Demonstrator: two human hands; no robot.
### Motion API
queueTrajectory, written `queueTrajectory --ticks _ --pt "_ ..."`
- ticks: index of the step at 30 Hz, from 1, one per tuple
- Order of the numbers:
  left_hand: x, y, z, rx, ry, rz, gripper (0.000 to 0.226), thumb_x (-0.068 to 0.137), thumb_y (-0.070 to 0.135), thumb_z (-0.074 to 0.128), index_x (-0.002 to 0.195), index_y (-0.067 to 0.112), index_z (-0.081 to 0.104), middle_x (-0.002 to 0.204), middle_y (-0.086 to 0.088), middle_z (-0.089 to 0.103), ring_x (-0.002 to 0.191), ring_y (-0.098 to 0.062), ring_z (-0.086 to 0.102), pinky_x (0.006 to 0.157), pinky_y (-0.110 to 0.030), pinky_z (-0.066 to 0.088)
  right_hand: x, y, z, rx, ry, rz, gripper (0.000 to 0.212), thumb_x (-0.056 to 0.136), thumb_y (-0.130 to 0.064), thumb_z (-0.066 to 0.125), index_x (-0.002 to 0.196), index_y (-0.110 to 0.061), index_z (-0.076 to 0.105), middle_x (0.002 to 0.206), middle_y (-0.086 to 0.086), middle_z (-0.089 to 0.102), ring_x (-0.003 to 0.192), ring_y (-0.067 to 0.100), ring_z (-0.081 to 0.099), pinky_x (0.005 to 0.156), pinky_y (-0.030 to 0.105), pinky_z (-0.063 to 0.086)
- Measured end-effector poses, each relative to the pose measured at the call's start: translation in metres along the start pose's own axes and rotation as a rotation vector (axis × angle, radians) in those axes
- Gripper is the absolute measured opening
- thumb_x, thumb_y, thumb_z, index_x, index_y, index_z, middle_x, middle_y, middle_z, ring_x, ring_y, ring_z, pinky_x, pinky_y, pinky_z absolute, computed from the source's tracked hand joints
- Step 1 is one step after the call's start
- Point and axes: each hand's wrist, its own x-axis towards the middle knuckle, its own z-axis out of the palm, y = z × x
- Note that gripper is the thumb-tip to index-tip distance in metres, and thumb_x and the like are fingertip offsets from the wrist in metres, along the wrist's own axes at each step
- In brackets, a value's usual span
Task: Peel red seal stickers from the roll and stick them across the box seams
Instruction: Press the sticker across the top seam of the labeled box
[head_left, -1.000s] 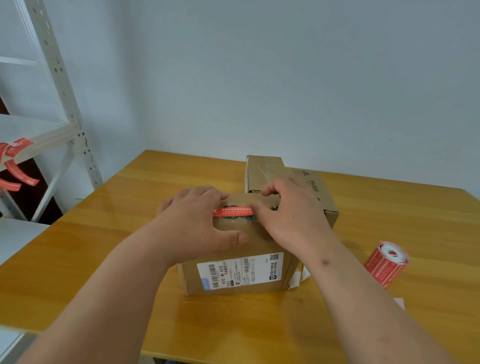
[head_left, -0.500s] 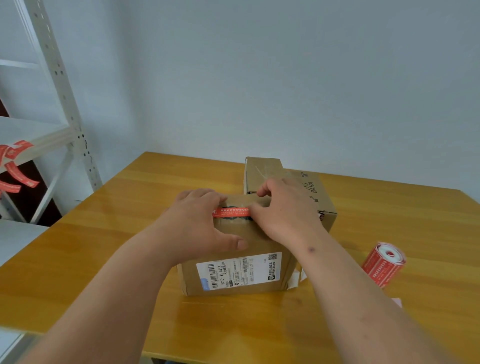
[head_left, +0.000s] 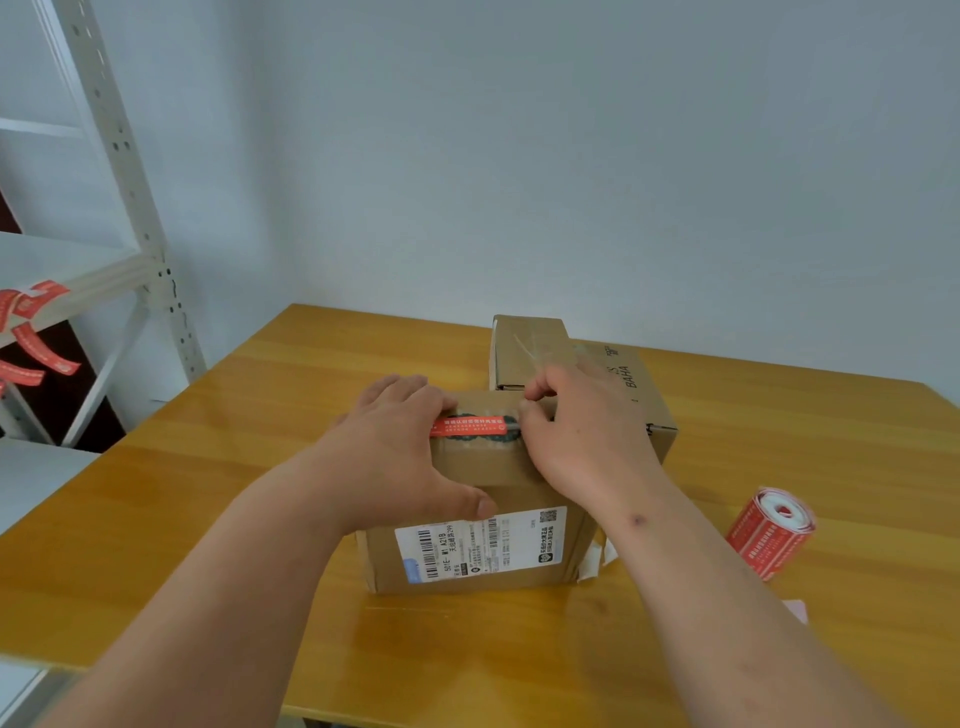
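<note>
A brown cardboard box (head_left: 467, 467) with a white shipping label on its front stands mid-table. A red seal sticker (head_left: 467, 427) lies along its top over a dark gap at the seam. My left hand (head_left: 400, 447) rests over the box's top left, its fingers covering the sticker's left end and its thumb lying on the front face. My right hand (head_left: 582, 431) is curled at the sticker's right end and pinches it. The red sticker roll (head_left: 769, 535) lies on its side on the table to the right, apart from both hands.
Another cardboard box (head_left: 639, 405) stands behind, with a smaller one (head_left: 530, 353) on it. White paper scraps (head_left: 597, 561) lie by the front box's right corner. A grey metal shelf (head_left: 135, 208) at the left carries loose red stickers (head_left: 36, 353). The wooden table (head_left: 260, 415) ends near me.
My right hand has shifted slightly to the right along the box top. The sticker, the box and my left hand have stayed where they were.
</note>
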Motion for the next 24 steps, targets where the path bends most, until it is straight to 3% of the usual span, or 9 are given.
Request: queueTrajectory --ticks 2,5,10,24 --pt "0.001 0.0 0.001 0.007 -0.017 0.0 0.108 0.056 0.068 0.076 0.146 0.035 0.026 0.159 0.011 0.015 0.149 -0.014 0.0 0.12 -0.046 0.016 -0.002 0.002 0.0 0.006 -0.029 0.0 0.013 0.09 -0.04 0.051 0.099 -0.031 0.055 0.103 -0.008 0.052 0.102 0.017 0.047 0.089 0.039 0.045" --pt "0.0 -0.001 0.003 0.012 0.009 0.032 0.103 0.056 0.062 0.078 0.142 0.034 0.028 0.149 0.014 0.028 0.144 -0.012 0.014 0.116 -0.044 0.025 -0.004 0.004 -0.001 0.036 -0.082 0.003 0.023 0.089 -0.047 0.053 0.103 -0.03 0.057 0.104 -0.009 0.05 0.107 0.014 0.042 0.091 0.033 0.042" --pt "-0.004 -0.005 -0.002 0.066 0.023 0.042 0.106 0.057 0.058 0.079 0.145 0.039 0.022 0.148 0.016 0.028 0.14 -0.012 0.017 0.113 -0.041 0.026 -0.007 0.006 -0.004 0.037 -0.147 -0.005 0.033 0.086 -0.055 0.053 0.107 -0.03 0.055 0.104 -0.01 0.048 0.112 0.016 0.041 0.09 0.031 0.039" --pt "-0.017 -0.015 -0.012 0.062 -0.017 -0.073 0.106 0.051 0.059 0.08 0.141 0.044 0.026 0.133 0.011 0.029 0.128 -0.017 0.021 0.104 -0.04 0.035 -0.019 0.002 -0.008 0.059 -0.209 -0.024 0.045 0.085 -0.059 0.052 0.121 -0.032 0.051 0.122 -0.009 0.046 0.113 0.015 0.044 0.092 0.033 0.041"
